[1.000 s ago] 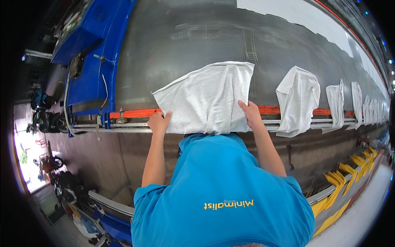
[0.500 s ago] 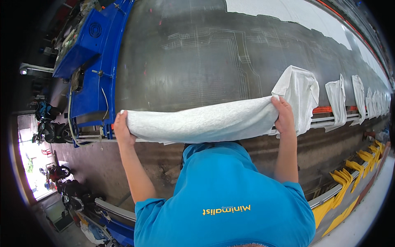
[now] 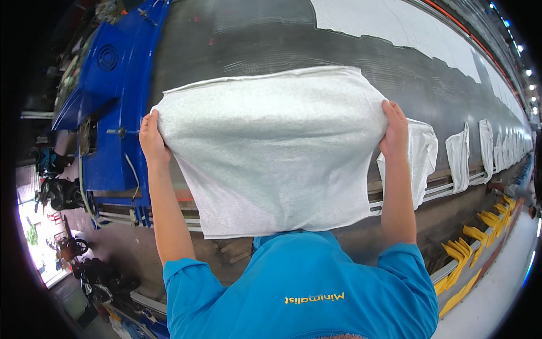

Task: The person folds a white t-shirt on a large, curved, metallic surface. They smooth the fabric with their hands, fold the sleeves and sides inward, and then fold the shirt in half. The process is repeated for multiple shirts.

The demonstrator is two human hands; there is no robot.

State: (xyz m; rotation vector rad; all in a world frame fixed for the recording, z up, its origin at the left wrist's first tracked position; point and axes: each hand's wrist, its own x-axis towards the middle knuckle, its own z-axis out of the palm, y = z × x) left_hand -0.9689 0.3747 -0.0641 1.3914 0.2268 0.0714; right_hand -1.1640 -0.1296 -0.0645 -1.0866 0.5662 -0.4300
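Stretching a white cloth [image 3: 271,152] between both hands, the person stands at the near edge of a long dark bench [image 3: 243,39]. The cloth is spread above that near edge, its far part covering some of the bench top and its lower part dropping toward the person's blue shirt [image 3: 316,271]; whether it touches the bench cannot be told. The left hand [image 3: 153,135] grips the cloth's left edge, knuckles outward, fingers curled around the fabric. The right hand [image 3: 394,127] grips the opposite edge at about the same height, its fingers likewise bent and pinching the fabric. Both forearms reach forward toward the bench, nearly parallel and spread well apart, with the fabric pulled wide between them and sagging in soft folds.

A blue machine [image 3: 116,144] stands at the bench's left end. To the right, more white cloths [image 3: 420,164] hang in a row over the bench's near edge, across metal rails [image 3: 437,194]. Yellow cloths [image 3: 456,251] hang across the aisle from the bench.
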